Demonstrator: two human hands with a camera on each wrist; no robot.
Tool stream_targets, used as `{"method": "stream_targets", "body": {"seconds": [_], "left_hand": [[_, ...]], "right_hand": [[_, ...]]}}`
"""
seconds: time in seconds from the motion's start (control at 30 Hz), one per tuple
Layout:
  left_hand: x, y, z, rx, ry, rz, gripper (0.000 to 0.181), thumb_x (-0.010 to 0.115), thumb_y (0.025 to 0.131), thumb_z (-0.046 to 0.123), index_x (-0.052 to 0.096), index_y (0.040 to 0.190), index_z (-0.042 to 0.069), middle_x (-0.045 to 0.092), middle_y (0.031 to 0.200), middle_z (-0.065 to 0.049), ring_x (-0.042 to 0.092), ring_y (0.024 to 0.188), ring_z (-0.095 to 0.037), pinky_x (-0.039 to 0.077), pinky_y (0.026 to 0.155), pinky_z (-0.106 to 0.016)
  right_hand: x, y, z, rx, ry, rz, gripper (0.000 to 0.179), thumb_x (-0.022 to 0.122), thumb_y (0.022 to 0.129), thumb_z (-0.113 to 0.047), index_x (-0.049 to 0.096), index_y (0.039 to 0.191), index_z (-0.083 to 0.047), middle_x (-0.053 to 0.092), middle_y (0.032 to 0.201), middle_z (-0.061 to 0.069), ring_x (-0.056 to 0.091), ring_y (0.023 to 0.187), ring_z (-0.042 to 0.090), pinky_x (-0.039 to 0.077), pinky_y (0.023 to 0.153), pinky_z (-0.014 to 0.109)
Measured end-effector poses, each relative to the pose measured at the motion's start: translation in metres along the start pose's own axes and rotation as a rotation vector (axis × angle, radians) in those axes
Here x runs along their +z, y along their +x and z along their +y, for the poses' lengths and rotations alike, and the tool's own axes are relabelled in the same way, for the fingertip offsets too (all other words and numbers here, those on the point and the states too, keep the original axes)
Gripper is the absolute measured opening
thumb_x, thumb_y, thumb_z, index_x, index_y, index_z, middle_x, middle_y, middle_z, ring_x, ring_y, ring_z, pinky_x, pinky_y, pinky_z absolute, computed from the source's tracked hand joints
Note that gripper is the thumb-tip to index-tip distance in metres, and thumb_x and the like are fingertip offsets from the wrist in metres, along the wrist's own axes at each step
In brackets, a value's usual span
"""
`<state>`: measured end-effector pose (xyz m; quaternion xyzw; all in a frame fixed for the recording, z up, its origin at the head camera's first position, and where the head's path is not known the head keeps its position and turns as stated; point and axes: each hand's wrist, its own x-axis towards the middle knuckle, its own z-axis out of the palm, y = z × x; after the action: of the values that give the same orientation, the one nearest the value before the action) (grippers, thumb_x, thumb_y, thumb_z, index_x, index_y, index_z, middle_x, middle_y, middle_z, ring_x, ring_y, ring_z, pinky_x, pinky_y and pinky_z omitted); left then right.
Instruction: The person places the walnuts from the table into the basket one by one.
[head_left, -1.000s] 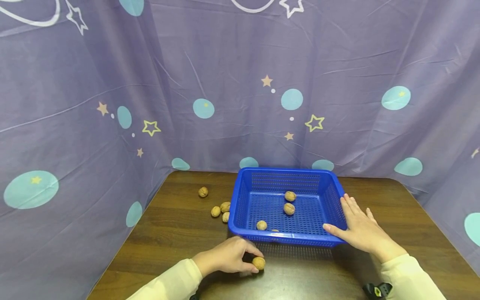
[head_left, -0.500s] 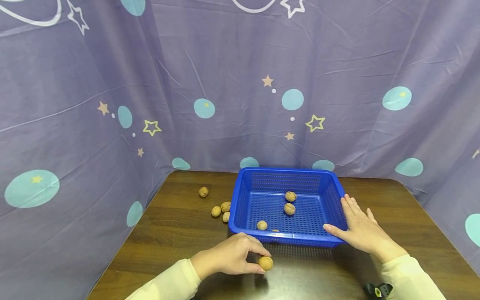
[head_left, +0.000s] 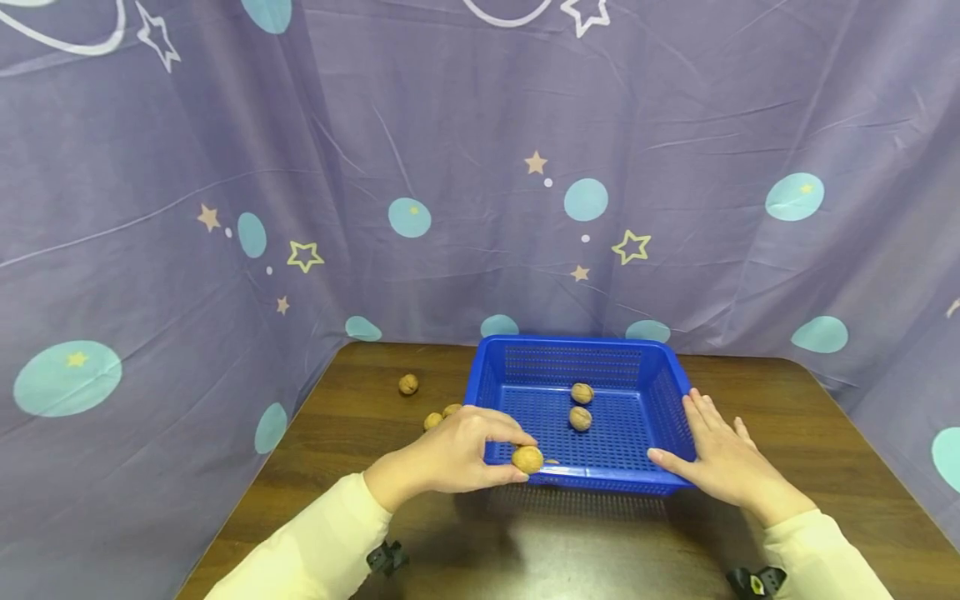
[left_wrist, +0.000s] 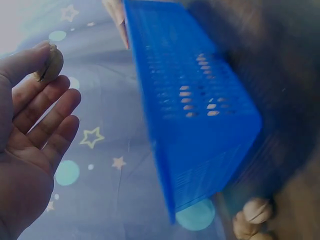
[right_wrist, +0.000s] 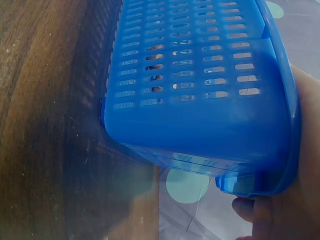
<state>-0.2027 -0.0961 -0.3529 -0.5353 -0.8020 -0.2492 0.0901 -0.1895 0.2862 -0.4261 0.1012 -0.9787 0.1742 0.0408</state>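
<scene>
My left hand (head_left: 453, 450) pinches a walnut (head_left: 528, 459) between thumb and fingers, held over the near-left part of the blue basket's rim (head_left: 600, 476). In the left wrist view the walnut (left_wrist: 54, 65) sits at the thumb and fingertip, while the other fingers are loosely bent. My right hand (head_left: 723, 462) rests on the basket's right rim with fingers extended and thumb reaching over the front corner. Inside the basket lie two walnuts (head_left: 581, 418) near the middle; a sliver of another shows behind the front rim, and my left hand hides the near-left corner.
Left of the basket, one walnut (head_left: 408, 384) lies far back on the brown wooden table (head_left: 600, 542). A small group of walnuts (head_left: 432, 421) sits by the basket's left side, partly hidden by my left hand. A patterned purple curtain (head_left: 465, 275) hangs behind the table.
My left hand has lifted the walnut from the table in front of the basket up to its front rim. The right hand and the basket stay put.
</scene>
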Motion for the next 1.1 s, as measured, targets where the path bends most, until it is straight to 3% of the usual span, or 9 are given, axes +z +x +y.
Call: {"method": "stream_targets", "body": {"seconds": [0.17, 0.33, 0.53, 0.8, 1.1], "left_hand": [[-0.009, 0.014, -0.010, -0.022, 0.018, -0.003, 0.033, 0.080, 0.079, 0.029, 0.073, 0.109, 0.014, 0.070, 0.104, 0.005, 0.063, 0.099, -0.004, 0.048, 0.088, -0.020], [-0.009, 0.028, -0.025, -0.071, 0.054, -0.018, 0.033, 0.079, 0.079, 0.028, 0.074, 0.109, 0.014, 0.070, 0.104, 0.004, 0.063, 0.100, -0.006, 0.048, 0.089, -0.022], [-0.005, 0.042, -0.046, -0.149, 0.110, -0.028, 0.033, 0.078, 0.080, 0.031, 0.074, 0.109, 0.016, 0.070, 0.105, 0.006, 0.063, 0.099, -0.006, 0.049, 0.087, -0.024], [0.005, 0.060, -0.068, -0.280, 0.080, -0.083, 0.032, 0.076, 0.083, 0.032, 0.073, 0.111, 0.018, 0.070, 0.108, 0.007, 0.063, 0.098, -0.007, 0.050, 0.082, -0.023], [0.013, 0.075, -0.075, -0.356, 0.065, -0.117, 0.033, 0.076, 0.083, 0.033, 0.073, 0.112, 0.018, 0.070, 0.103, 0.009, 0.062, 0.096, -0.004, 0.049, 0.084, -0.023]], "right_hand": [[-0.001, 0.000, 0.000, 0.001, -0.002, -0.002, 0.110, 0.053, 0.084, -0.069, 0.013, 0.148, 0.011, 0.008, 0.155, 0.030, 0.010, 0.142, 0.046, 0.008, 0.100, 0.075], [0.000, 0.000, 0.000, 0.000, -0.001, 0.004, 0.111, 0.053, 0.084, -0.070, 0.013, 0.148, 0.011, 0.009, 0.155, 0.030, 0.010, 0.142, 0.046, 0.008, 0.100, 0.075], [0.000, -0.001, -0.001, 0.001, 0.008, 0.008, 0.111, 0.053, 0.084, -0.070, 0.014, 0.148, 0.011, 0.009, 0.155, 0.030, 0.010, 0.142, 0.046, 0.007, 0.100, 0.075], [-0.001, -0.001, 0.000, 0.005, 0.013, 0.004, 0.109, 0.054, 0.085, -0.068, 0.012, 0.149, 0.010, 0.008, 0.155, 0.029, 0.009, 0.142, 0.046, 0.007, 0.100, 0.075], [0.000, 0.000, 0.000, -0.003, 0.018, 0.009, 0.109, 0.054, 0.085, -0.068, 0.012, 0.149, 0.010, 0.007, 0.156, 0.028, 0.008, 0.142, 0.045, 0.006, 0.100, 0.075]]}}
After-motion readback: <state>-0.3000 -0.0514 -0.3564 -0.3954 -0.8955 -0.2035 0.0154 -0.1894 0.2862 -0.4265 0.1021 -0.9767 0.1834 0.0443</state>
